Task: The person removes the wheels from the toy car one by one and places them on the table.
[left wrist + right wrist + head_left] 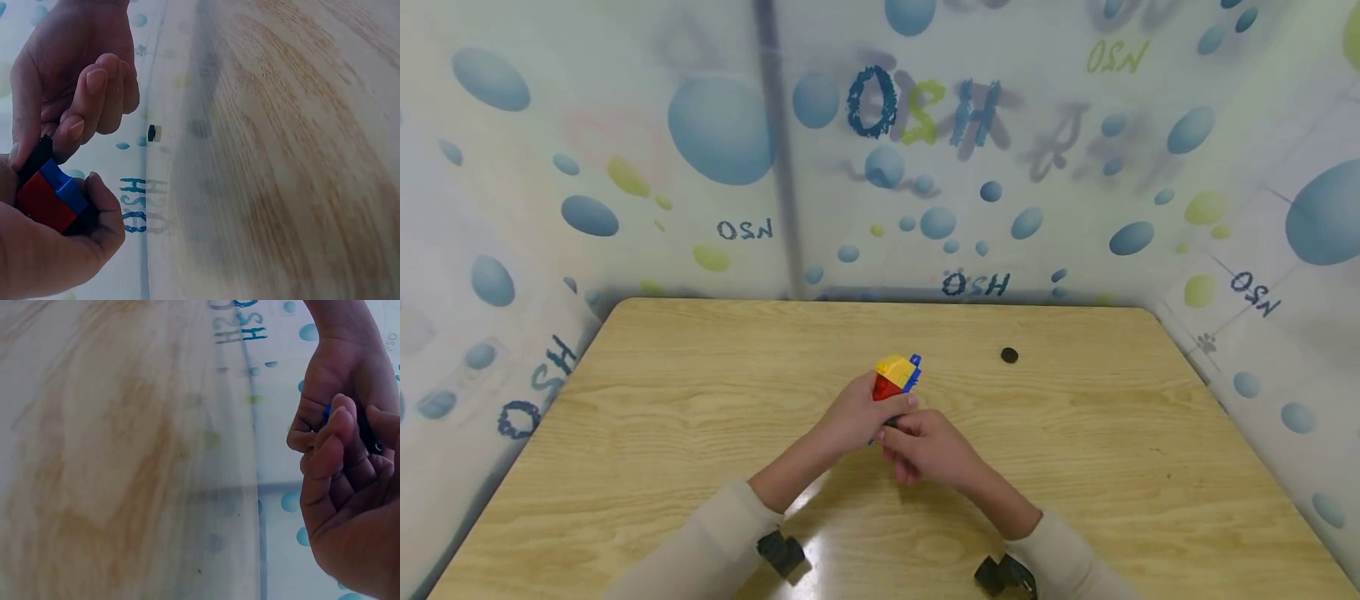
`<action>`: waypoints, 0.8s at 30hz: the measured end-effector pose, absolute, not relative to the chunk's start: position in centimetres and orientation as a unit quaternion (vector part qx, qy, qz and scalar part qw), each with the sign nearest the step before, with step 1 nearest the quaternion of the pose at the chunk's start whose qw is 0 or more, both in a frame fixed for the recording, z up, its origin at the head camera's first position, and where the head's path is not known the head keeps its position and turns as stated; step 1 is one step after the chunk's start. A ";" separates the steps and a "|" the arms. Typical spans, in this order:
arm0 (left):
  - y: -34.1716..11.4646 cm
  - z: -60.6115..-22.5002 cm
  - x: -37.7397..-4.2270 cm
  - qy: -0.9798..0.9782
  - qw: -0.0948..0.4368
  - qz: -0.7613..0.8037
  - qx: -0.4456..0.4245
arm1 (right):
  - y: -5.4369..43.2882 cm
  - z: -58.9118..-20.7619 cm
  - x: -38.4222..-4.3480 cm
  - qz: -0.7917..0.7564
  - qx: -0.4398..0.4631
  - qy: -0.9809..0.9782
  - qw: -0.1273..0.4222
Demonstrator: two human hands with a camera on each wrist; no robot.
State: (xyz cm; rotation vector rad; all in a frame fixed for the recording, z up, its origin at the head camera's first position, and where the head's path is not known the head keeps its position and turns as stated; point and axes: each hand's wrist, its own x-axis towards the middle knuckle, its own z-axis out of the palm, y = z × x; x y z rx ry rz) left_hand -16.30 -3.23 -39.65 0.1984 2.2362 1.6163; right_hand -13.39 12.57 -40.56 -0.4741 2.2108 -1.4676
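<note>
A small plastic toy (895, 369) with yellow, red and blue parts is held above the table by my left hand (853, 415). In the left wrist view the fingers curl round its red and blue body (45, 203). My right hand (938, 450) meets it at the near end. There the thumb and index finger pinch a black piece (37, 156) against the toy, while the other fingers are loosely bent. Fingers hide much of the toy in the right wrist view, where only a bit of blue (327, 412) and some black show.
A round black disc (1009, 356) lies toward the back of the wooden table (700, 367), right of the hands. Patterned sheets with blue and green spots (722, 133) rise behind the table and on both sides.
</note>
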 end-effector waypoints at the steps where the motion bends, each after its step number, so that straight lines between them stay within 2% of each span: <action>1: -3.2 -39.6 -16.3 0.796 0.184 0.572 0.070 | 12.5 -40.6 -13.3 -0.531 -0.170 0.802 0.214; 12: -3.2 -39.4 -16.2 0.790 0.194 0.578 0.066 | 12.5 -41.2 -13.1 -0.538 -0.195 0.801 0.176; 19: -2.9 -39.5 -16.4 0.774 0.160 0.611 0.043 | 12.1 -41.1 -13.0 -0.566 -0.172 0.793 0.144; 24: -2.7 -39.4 -16.4 0.770 0.158 0.617 0.023 | 12.0 -41.2 -13.1 -0.598 -0.152 0.776 0.130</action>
